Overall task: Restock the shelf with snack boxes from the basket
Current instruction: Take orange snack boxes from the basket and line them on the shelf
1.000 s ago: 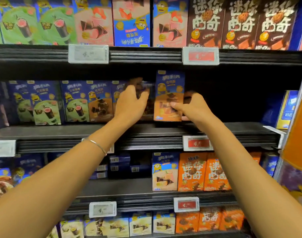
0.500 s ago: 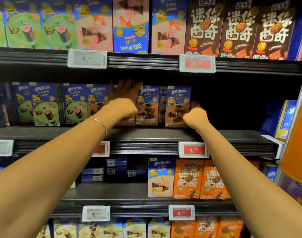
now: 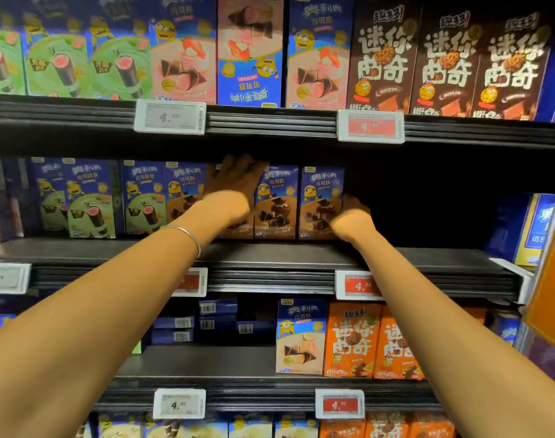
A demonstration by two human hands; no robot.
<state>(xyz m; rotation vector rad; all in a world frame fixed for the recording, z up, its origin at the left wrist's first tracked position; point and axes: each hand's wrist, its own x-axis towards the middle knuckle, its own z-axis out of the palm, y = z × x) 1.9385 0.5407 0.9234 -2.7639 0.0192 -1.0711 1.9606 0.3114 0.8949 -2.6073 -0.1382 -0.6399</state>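
Three blue snack boxes with chocolate pictures stand side by side on the middle shelf [image 3: 270, 254]. My left hand [image 3: 235, 191] lies flat on the leftmost one [image 3: 238, 230], fingers spread over its top and hiding most of it. The middle box [image 3: 276, 202] stands free between my hands. My right hand [image 3: 352, 216] curls around the right edge of the rightmost box [image 3: 320, 200]. A silver bangle [image 3: 187, 235] sits on my left wrist. The basket is out of view.
Green-fronted boxes [image 3: 90, 200] fill the middle shelf to the left. To the right of my right hand the shelf is a dark gap up to a blue box [image 3: 535, 229]. Price tags [image 3: 358, 284] line the shelf edges. An orange panel [image 3: 551, 279] juts in at right.
A second ago both hands held boxes up at the shelf front. The boxes now stand upright deeper on the shelf, and the hands have hardly moved in the last half second.
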